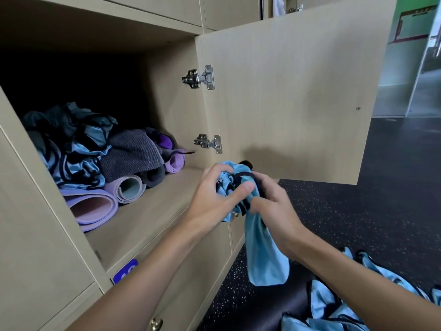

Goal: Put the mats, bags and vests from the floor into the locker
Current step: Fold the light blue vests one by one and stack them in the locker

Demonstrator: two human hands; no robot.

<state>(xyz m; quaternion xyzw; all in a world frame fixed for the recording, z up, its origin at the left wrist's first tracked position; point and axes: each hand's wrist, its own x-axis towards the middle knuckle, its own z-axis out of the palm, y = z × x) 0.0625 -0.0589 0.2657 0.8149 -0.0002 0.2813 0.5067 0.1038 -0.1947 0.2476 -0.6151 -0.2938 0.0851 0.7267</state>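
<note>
Both my hands bunch up a light blue vest [262, 254] with black trim, just in front of the open locker [148, 211]. My left hand [214, 199] grips its crumpled top from the left, and my right hand [276, 206] grips it from the right. A loose end of the vest hangs down below my hands. Inside the locker lie rolled purple mats [93, 209], a grey bag [133, 154] and a heap of blue vests [76, 149]. More blue vests [334, 304] lie on the floor at the lower right.
The locker door [286, 96] stands open to the right, close behind my hands, with two metal hinges [202, 77]. Closed locker doors sit below and to the left, one with a blue number label [125, 271]. Dark speckled floor [358, 223] stretches to the right.
</note>
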